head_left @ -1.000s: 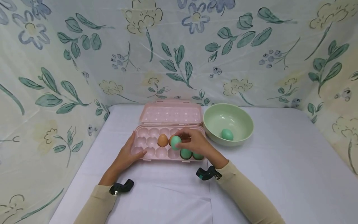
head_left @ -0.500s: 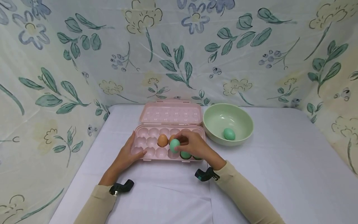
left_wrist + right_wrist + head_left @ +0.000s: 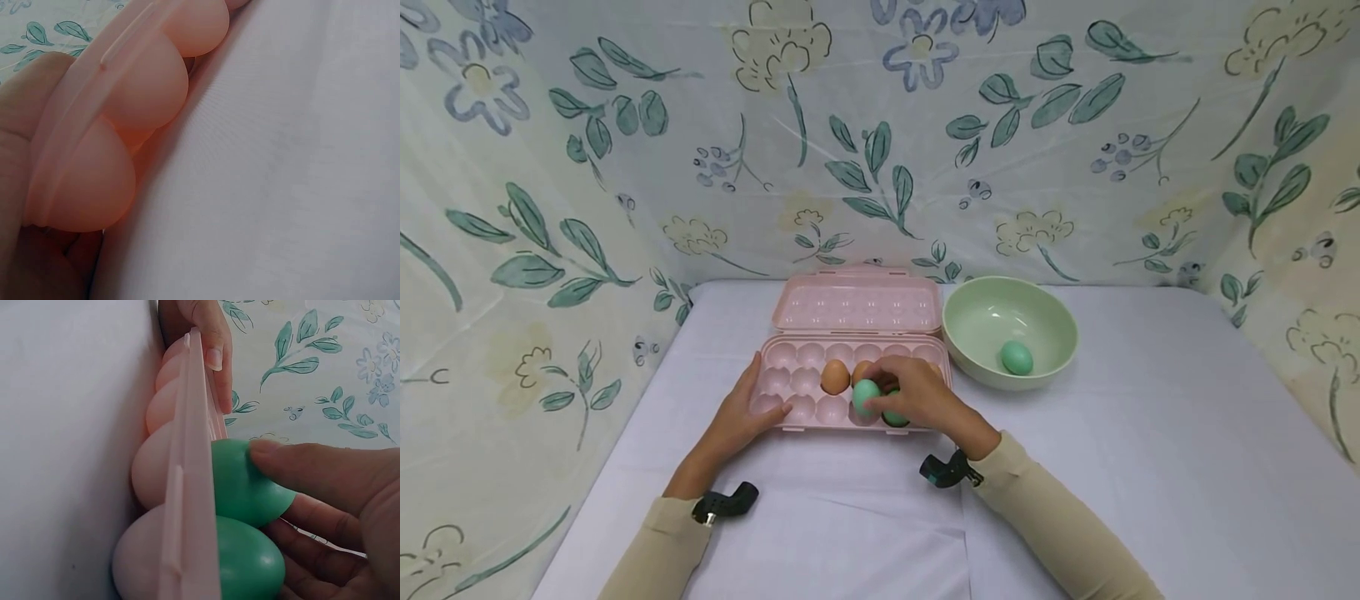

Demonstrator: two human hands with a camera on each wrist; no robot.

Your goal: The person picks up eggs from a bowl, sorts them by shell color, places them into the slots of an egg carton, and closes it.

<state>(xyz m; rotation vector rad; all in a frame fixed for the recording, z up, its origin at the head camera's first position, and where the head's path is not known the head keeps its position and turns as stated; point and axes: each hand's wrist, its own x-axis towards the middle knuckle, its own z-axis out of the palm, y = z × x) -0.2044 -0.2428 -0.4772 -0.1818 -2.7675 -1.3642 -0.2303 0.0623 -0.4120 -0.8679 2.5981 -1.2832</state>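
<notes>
A pink egg carton (image 3: pixel 805 427) lies with its lid folded back on the white cloth. My left hand (image 3: pixel 739 414) grips its left end, with the thumb over the near rim; fingers show beneath the carton in the left wrist view. Between thumb and fingers, my right hand (image 3: pixel 921 396) pinches a green egg (image 3: pixel 865 397), which sits low in a front-row cup. Beside it is another green egg (image 3: pixel 895 408), seated in its cup and partly covered by the hand. In the middle row I see an orange-brown egg (image 3: pixel 835 377) and a second brown egg (image 3: pixel 861 371), partly hidden.
A light green bowl (image 3: pixel 977 325) stands right of the carton, holding one green egg (image 3: pixel 1017 358). The carton's lid (image 3: pixel 857 304) leans back near the floral cloth (image 3: pixel 850 125) that hangs behind the table. White cloth (image 3: pixel 1150 417) covers the tabletop.
My right hand has lowered the green egg from above the carton into the front-row cup. The egg in the bowl has rolled slightly right. My left hand stays where it was.
</notes>
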